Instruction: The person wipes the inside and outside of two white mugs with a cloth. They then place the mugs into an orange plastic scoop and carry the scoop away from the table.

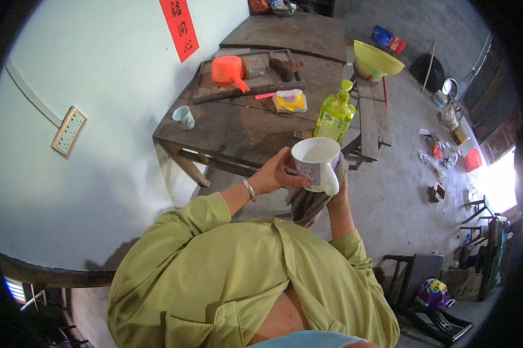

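A white ceramic mug (315, 152) with a purple printed panel is held up in front of my chest, its handle turned towards me. My left hand (278, 172) grips its left side, thumb across the printed panel. On the right, my right hand (340, 191) is mostly hidden behind a brownish cloth (309, 206), which it presses against the mug's right side and which hangs below it. Just beyond the mug stands a green pump bottle (336, 114) on the dark wooden table (239, 124). A small patterned cup (183, 118) is at the table's left edge.
An orange dipper (227, 69) rests on a wooden tray (261, 87), with a yellow tissue pack (290, 102) in front. A wooden bench (370, 117) and a yellow-green basin (376, 61) are at right. A chair (426, 278) bears a purple package (434, 293). The wall holds a socket strip (69, 132).
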Demonstrator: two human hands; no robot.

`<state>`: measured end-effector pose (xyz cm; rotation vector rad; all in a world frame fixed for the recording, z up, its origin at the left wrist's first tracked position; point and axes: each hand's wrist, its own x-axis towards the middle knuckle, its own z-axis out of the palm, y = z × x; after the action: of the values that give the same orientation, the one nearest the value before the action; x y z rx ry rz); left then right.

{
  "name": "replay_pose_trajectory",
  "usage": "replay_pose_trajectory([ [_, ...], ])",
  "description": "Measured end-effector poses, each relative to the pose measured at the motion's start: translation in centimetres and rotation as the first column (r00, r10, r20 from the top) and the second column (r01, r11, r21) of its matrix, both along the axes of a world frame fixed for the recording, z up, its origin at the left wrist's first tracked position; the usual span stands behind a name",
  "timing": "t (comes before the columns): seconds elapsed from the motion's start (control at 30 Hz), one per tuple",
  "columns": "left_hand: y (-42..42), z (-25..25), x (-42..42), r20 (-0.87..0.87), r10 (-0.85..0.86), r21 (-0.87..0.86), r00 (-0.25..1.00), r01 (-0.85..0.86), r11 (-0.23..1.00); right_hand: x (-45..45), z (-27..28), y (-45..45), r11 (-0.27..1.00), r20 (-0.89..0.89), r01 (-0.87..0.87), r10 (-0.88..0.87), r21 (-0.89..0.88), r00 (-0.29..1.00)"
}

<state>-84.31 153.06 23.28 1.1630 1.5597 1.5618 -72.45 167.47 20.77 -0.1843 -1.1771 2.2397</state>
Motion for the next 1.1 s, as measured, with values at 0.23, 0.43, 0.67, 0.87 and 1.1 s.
replay_pose_trajectory([
  [0.23,-0.5,-1.1,1.1,0.501,-0.148,0.158,0.853,0.077,0.984,-1.6,1.2,0.1,0.96,0.221,0.21,-0.249,0.186,0.943],
  [0.43,-0.2,0.3,1.0,0.764,-0.084,0.26,0.639,-0.187,0.947,-2.7,2.0,-0.7,0.923,0.1,0.361,-0.35,-0.134,0.931],
  [0.67,0.1,1.5,1.3,0.441,0.221,0.282,0.87,-0.368,0.886,-1.1,5.4,-1.8,0.889,0.156,0.082,-0.169,0.45,0.973],
  [0.87,-2.2,4.6,1.2,0.614,-0.049,0.235,0.788,-0.123,0.964,-1.8,4.0,-1.4,1.0,-0.019,-0.012,0.013,0.013,1.0],
  [1.1,-3.2,3.0,-1.0,0.536,-0.025,0.167,0.844,-0.078,0.983,-1.7,2.4,-0.9,0.81,0.169,-0.028,-0.089,0.586,0.982],
])
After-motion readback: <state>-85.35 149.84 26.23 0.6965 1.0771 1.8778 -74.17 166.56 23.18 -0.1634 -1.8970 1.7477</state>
